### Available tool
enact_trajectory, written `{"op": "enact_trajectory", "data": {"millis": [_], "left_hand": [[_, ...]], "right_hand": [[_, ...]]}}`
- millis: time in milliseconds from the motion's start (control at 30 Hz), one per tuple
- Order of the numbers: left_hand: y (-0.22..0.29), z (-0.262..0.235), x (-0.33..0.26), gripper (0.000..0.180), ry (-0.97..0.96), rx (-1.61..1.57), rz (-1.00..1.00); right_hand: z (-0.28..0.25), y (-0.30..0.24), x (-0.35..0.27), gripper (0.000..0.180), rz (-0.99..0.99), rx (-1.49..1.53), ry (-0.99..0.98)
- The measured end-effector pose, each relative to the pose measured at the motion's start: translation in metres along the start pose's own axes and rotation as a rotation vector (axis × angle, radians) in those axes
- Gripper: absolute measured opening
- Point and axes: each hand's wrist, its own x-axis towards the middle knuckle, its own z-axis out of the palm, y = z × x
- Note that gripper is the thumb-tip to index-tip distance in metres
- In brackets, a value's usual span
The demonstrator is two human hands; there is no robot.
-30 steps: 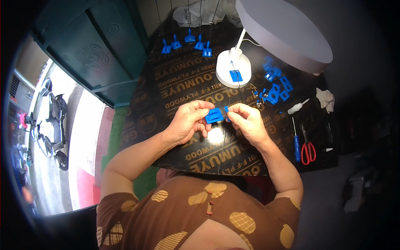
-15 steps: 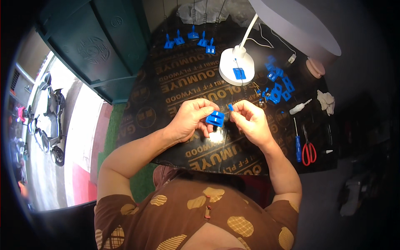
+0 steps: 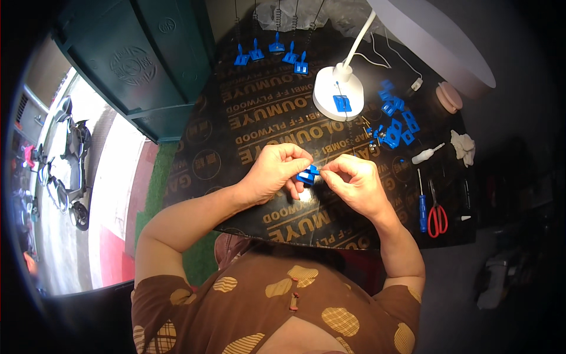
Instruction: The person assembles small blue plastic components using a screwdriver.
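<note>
Over the near part of the dark table, my left hand pinches a blue plastic block with slots between thumb and fingers. My right hand is closed in a pinch at the block's right side, on a small blue plastic piece that touches the block. Its far end and exact shape are mostly hidden by the fingers. Beyond my hands, another blue block rests on the white base of a desk lamp.
Loose blue parts and small metal bits lie to the right. Near them are a white-tipped bottle, a crumpled white cloth, a blue screwdriver and red-handled scissors. Several blue pieces with springy wires stand at the back.
My right hand has moved left, bringing the small blue piece against the block. The block has tilted in my left hand. The whole view has shifted slightly.
</note>
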Motion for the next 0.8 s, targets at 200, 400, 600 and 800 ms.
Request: {"op": "enact_trajectory", "data": {"millis": [200,400,600,800], "left_hand": [[-0.0003,0.0036,-0.0019,0.023,-0.021,0.029,-0.011],[-0.0007,0.0076,-0.0033,0.022,-0.020,0.075,-0.024],[-0.0019,0.0080,-0.0036,0.022,-0.029,0.047,-0.021],[-0.0040,0.0063,-0.0034,0.022,-0.027,0.041,-0.023]], "right_hand": [[-0.0010,-0.0013,-0.0001,0.006,-0.019,-0.041,-0.012],[0.0020,-0.0022,-0.0009,0.005,-0.058,-0.068,-0.006],[0.0071,0.0031,-0.0015,0.004,-0.087,-0.106,-0.019],[0.0066,0.0029,-0.0013,0.008,-0.003,-0.034,-0.020]]}}
